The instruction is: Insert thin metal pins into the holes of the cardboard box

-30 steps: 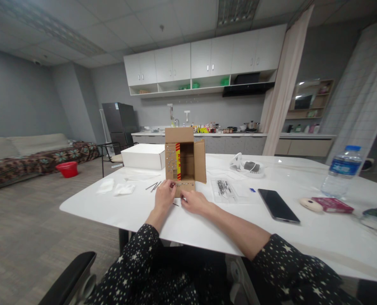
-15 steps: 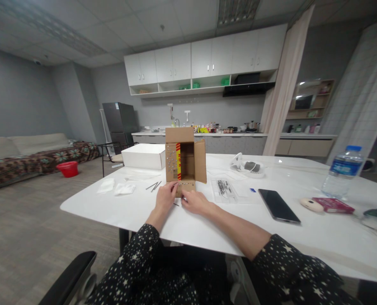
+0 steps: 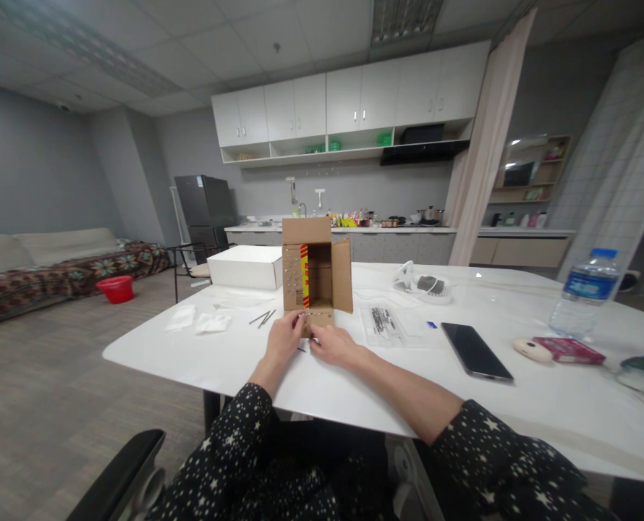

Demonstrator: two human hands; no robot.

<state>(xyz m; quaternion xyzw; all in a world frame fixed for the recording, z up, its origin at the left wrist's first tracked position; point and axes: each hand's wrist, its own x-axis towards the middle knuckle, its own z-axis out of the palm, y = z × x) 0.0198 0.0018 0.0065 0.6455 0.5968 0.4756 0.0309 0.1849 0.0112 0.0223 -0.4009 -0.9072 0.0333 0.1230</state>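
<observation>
A brown cardboard box (image 3: 341, 278) stands upright on the white table with its opening toward me and its flaps folded out. Small shiny heads dot its left flap and run in a row along the bottom flap (image 3: 318, 319). At the left edge of that bottom flap, the fingers of my left hand (image 3: 284, 336) are closed on the cardboard. My right hand (image 3: 333, 346) is curled against the flap's lower edge; what its fingertips pinch, if anything, is hidden. A thin dark rod (image 3: 301, 350) lies between my hands, its kind unclear.
Thin dark metal rods (image 3: 266, 318) and white tissues (image 3: 213, 323) lie leftward. A white box (image 3: 246, 268) stands behind them. To the right are a clear case of small metal pieces (image 3: 383, 322), a phone (image 3: 475, 351), a small white fan (image 3: 404, 275) and a water bottle (image 3: 585, 293).
My left fingers have shifted very slightly at the edge of the bottom flap. The box and my right hand look the same.
</observation>
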